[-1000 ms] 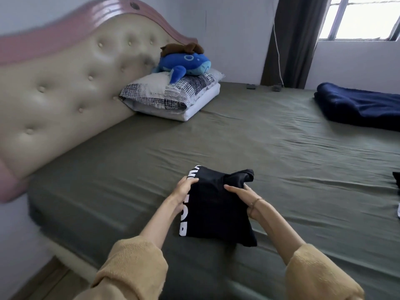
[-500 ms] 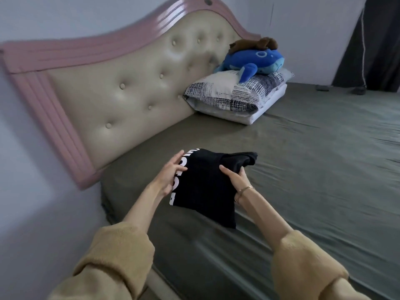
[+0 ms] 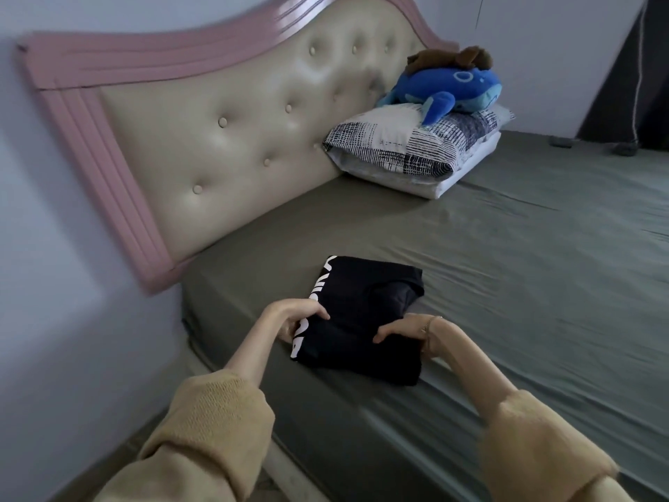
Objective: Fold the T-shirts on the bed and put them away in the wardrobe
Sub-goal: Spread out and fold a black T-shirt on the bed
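Head view — down over bed point(image 3: 506, 284)

Both arms outstretched, left hand point(image 3: 295, 317) and right hand point(image 3: 405, 329) with fingers point(image 3: 383, 333) curled, gripping.

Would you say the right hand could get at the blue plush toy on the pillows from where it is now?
Probably not without leaning in: the right hand grips the black T-shirt at the bed's near edge, while the blue plush toy lies far up by the headboard.

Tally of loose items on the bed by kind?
Black T-shirt, folded, under both hands: 1
Pillows, stacked: 2 (patterned pillow, white pillow)
Plush toys: 2 (blue plush, brown plush)
Total: 5
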Action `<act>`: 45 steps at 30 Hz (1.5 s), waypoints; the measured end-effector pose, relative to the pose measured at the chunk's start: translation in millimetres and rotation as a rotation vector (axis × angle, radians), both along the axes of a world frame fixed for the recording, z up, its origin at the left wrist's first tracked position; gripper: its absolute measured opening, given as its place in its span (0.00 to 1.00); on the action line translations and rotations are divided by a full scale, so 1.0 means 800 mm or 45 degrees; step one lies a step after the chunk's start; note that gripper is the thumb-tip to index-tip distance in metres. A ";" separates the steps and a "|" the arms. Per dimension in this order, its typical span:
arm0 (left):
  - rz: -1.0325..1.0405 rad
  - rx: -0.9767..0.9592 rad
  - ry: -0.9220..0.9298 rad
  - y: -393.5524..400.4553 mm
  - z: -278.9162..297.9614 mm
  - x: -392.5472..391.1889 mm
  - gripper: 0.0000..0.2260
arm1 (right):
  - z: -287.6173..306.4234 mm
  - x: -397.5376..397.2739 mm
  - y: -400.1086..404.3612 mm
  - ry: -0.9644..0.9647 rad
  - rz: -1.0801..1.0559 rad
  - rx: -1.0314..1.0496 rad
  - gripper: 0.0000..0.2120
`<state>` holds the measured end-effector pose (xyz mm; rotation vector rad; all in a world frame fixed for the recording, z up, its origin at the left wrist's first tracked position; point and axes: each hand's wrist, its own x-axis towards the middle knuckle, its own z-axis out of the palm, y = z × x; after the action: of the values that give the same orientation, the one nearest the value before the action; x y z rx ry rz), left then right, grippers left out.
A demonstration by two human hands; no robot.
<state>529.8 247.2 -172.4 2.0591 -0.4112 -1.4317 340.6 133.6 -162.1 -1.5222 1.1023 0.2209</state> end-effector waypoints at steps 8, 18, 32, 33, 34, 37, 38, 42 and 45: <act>-0.554 0.066 0.464 0.005 0.014 -0.068 0.21 | 0.036 -0.077 -0.042 0.085 -0.212 -0.185 0.08; -0.012 0.065 -1.139 -0.063 0.028 -0.072 0.15 | 0.003 -0.136 -0.076 0.233 -0.583 -0.138 0.25; -0.255 -0.188 -0.952 -0.144 -0.011 -0.052 0.25 | -0.008 -0.124 -0.077 -0.283 -0.801 0.089 0.14; -0.196 -0.257 -0.823 -0.142 -0.012 -0.044 0.21 | -0.011 -0.118 -0.083 -0.316 -0.855 0.087 0.15; -0.131 -0.315 -0.677 -0.138 -0.013 -0.037 0.18 | -0.012 -0.113 -0.088 -0.332 -0.902 0.067 0.18; 0.034 -0.403 -0.284 -0.105 -0.009 -0.016 0.15 | -0.011 -0.088 -0.100 -0.396 -1.031 -0.008 0.24; 0.043 -0.399 -0.223 -0.091 -0.005 -0.009 0.13 | -0.007 -0.077 -0.101 -0.423 -1.044 -0.026 0.25; 0.021 -0.349 -0.048 -0.029 0.002 0.018 0.02 | 0.018 -0.016 -0.099 -0.500 -0.894 -0.129 0.21; 0.082 -0.381 0.094 0.013 0.000 0.034 0.05 | 0.036 0.041 -0.098 -0.489 -0.636 -0.414 0.19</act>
<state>556.8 257.7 -172.2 1.7602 -0.4917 -1.3165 373.3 55.5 -133.6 -1.4336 1.1981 -0.5952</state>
